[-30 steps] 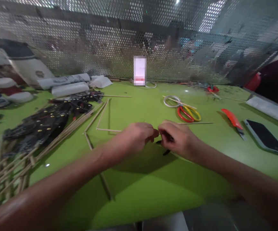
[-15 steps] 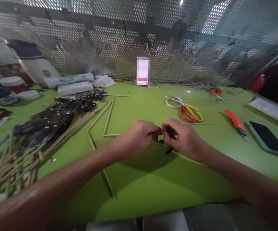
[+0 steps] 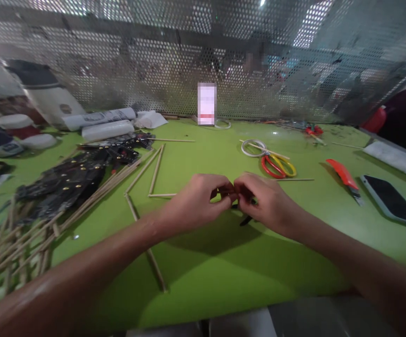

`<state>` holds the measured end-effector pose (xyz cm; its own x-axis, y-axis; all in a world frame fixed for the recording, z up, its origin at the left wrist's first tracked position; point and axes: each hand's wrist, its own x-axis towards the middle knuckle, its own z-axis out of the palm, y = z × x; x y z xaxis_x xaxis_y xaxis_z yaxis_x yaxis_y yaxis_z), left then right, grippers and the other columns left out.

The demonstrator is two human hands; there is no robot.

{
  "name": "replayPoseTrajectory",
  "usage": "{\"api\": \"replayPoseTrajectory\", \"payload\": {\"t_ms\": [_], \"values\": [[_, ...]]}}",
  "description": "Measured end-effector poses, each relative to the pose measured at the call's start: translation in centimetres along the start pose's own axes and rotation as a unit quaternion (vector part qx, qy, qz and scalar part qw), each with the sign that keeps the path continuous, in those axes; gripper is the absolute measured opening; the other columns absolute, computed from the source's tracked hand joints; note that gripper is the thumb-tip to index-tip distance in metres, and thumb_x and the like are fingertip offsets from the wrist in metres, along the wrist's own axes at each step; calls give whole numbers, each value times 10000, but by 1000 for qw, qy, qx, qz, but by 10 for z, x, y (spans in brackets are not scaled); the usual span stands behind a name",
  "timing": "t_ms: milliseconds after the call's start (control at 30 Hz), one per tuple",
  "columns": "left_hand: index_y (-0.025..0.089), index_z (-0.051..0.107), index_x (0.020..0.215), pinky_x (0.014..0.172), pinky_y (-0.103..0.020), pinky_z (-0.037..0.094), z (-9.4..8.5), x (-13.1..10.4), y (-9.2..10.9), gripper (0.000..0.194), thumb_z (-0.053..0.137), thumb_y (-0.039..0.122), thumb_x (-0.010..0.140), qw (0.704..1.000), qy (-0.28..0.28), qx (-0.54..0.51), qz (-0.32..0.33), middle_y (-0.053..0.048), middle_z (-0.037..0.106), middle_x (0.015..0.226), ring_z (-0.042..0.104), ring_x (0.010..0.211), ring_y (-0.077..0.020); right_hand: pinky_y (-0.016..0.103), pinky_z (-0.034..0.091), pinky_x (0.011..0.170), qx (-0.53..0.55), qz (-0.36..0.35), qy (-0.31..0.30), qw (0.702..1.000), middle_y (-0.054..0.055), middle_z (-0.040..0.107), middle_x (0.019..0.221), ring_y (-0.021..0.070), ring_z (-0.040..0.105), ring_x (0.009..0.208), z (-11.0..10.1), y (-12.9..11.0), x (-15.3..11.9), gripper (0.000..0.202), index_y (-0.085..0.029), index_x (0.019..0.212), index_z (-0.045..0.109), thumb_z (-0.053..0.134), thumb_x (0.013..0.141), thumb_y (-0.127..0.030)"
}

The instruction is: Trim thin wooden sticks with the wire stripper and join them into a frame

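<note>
My left hand (image 3: 205,199) and my right hand (image 3: 264,199) meet fingertip to fingertip above the middle of the green table (image 3: 217,276). Both are closed in a pinch; whatever lies between the fingertips is too small and hidden to name. A dark, thin pointed piece (image 3: 246,220) shows just under the right fingers, and I cannot tell whether it is held or lies on the table. Left of my left hand, thin wooden sticks (image 3: 156,171) are joined into a bent, zigzag outline, partly covered by my left forearm.
Red-and-yellow-handled scissors (image 3: 278,166) and a tape ring (image 3: 254,148) lie beyond my right hand. Farther right are a red utility knife (image 3: 345,178) and a phone (image 3: 394,201). A stick pile (image 3: 48,238) and black parts (image 3: 73,180) crowd the left. A lit screen (image 3: 206,104) stands against the perforated panel.
My left fingers have shifted slightly, with the thumb now stretched toward the right fingertips and a gap showing inside the pinch. The right hand stays nearly in place.
</note>
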<state>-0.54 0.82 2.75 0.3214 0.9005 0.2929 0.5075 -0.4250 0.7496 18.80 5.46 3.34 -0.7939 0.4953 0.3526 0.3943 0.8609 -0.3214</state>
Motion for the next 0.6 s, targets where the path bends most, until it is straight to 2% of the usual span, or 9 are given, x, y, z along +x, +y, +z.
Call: {"api": "replayPoseTrajectory", "payload": {"t_ms": [167,300,433,600], "values": [[111,680,750,524,-183,348,-1,0,3,147,569,164,831,999,18,-21,-28,8,655,653,504,584,-79,275,349,592,-33,-19,13,999,15,510,781,121,465,650,0,-4,-2,37,-140,906,543,522,883,-160],[109,682,755,532,-168,362,-3,-3,7,116,571,117,791,997,17,-61,-33,20,642,653,492,586,-65,265,373,603,4,-28,42,999,14,524,786,115,476,667,2,-5,-2,33,-155,889,527,535,862,-137],[114,676,749,531,-157,355,-4,-4,8,92,587,95,760,994,40,-93,-27,33,621,646,480,591,-57,238,394,578,100,9,70,992,-11,522,756,92,472,637,4,-7,0,45,-178,864,515,541,862,-141],[113,715,815,554,-169,395,-4,-4,8,112,611,152,811,991,38,-121,-29,2,681,701,533,625,-78,223,439,553,273,72,58,958,-28,535,735,77,519,599,5,-12,1,52,-188,885,499,543,874,-162]]}}
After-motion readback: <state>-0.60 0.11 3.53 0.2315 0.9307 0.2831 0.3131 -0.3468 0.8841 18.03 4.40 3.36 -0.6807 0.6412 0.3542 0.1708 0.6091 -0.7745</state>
